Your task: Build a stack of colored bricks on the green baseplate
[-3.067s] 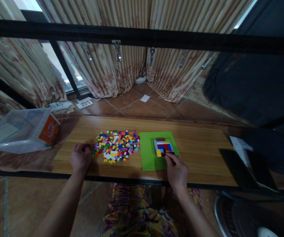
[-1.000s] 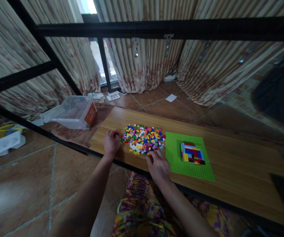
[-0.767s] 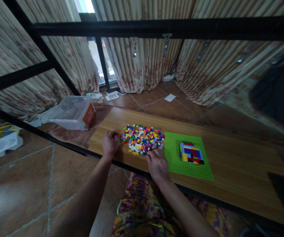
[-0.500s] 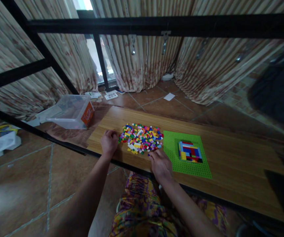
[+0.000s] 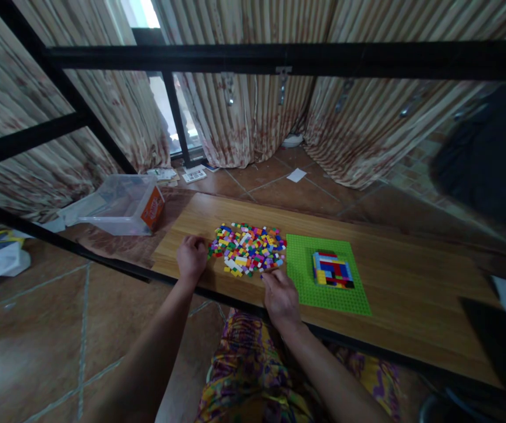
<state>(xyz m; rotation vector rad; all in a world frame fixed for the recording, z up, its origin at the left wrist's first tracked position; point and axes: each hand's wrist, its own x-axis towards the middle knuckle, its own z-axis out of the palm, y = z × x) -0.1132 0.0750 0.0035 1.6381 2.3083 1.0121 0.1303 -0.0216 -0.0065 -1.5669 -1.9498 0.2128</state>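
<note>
A pile of small coloured bricks (image 5: 246, 248) lies on the wooden board (image 5: 411, 294). My left hand (image 5: 191, 257) rests curled in a loose fist at the pile's left edge. My right hand (image 5: 280, 295) is at the pile's near right edge, fingers bent and pinched at the bricks; what they hold is too small to make out. To the right lies a green baseplate (image 5: 306, 291) carrying a flat block of red, blue, yellow and white bricks (image 5: 332, 271).
A clear plastic tub with an orange label (image 5: 123, 204) stands left of the board. A black metal frame bar (image 5: 279, 59) crosses overhead, with curtains (image 5: 253, 117) behind. Dark objects (image 5: 499, 346) lie at the right end. Tiled floor is at left.
My right hand moved from the built block on the baseplate to the pile's near edge. My left hand stayed at the pile's left side. The view swung left.
</note>
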